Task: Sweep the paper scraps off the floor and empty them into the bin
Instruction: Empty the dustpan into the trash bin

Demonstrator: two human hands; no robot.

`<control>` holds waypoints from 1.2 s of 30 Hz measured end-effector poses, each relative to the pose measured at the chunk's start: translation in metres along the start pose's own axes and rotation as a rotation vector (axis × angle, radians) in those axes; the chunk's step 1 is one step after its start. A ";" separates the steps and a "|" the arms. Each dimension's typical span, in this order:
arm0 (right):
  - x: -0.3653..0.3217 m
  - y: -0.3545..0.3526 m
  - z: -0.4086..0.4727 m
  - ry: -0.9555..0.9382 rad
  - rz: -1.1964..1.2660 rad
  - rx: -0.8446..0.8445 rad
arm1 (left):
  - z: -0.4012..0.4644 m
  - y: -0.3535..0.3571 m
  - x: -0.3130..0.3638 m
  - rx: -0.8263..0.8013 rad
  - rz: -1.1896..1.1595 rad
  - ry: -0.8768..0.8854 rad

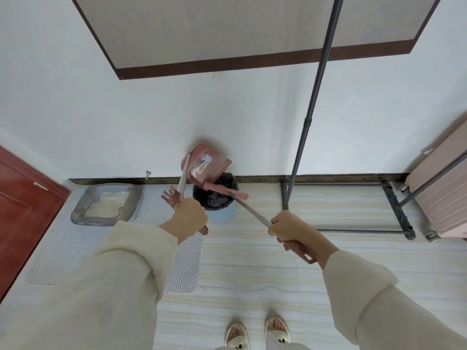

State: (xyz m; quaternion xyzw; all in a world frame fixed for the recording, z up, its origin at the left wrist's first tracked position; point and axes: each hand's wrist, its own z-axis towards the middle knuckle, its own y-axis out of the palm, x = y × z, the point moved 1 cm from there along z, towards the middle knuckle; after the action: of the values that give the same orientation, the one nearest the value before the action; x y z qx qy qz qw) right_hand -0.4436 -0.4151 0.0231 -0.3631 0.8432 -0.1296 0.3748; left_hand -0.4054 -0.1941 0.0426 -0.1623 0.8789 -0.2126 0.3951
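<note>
1. Our left hand (188, 215) is clenched round the dustpan (207, 164) handle, tipping the pink pan over the bin (217, 198) by the far wall.
2. Our right hand (290, 229) grips the broom (250, 208) handle; its pink head rests at the pan's lip, above the bin.
3. The bin's dark liner hides whatever is inside; we can't make out the paper scraps (204, 165) clearly, only pale bits in the pan.
4. The rack (394, 210) on the right is cut off at the top.

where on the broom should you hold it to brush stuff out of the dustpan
Grip the broom at the pink handle end, from above, as the right hand does. The long thin shaft slants down to the bristle head at the dustpan mouth over the bin.
</note>
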 end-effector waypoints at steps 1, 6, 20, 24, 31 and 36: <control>0.000 -0.003 0.000 0.000 -0.002 0.006 | 0.000 0.000 0.000 -0.009 -0.001 -0.002; -0.004 -0.019 -0.004 -0.013 0.032 0.069 | -0.003 -0.001 0.000 -0.045 0.003 -0.010; 0.023 -0.022 -0.005 0.103 0.167 0.078 | 0.019 -0.007 0.042 -0.049 0.109 0.214; 0.030 -0.018 -0.012 0.076 0.174 0.061 | 0.022 -0.011 0.030 -0.048 0.131 0.166; 0.023 -0.033 -0.028 0.021 0.013 0.089 | 0.024 -0.007 0.024 -0.034 0.097 0.112; 0.016 -0.043 -0.035 0.034 -0.084 0.087 | 0.023 -0.008 0.022 0.050 0.103 0.132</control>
State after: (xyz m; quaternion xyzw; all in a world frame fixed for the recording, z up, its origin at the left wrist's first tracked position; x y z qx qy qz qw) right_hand -0.4542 -0.4587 0.0599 -0.3795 0.8269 -0.1879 0.3700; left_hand -0.4010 -0.2166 0.0191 -0.0927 0.9045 -0.2242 0.3507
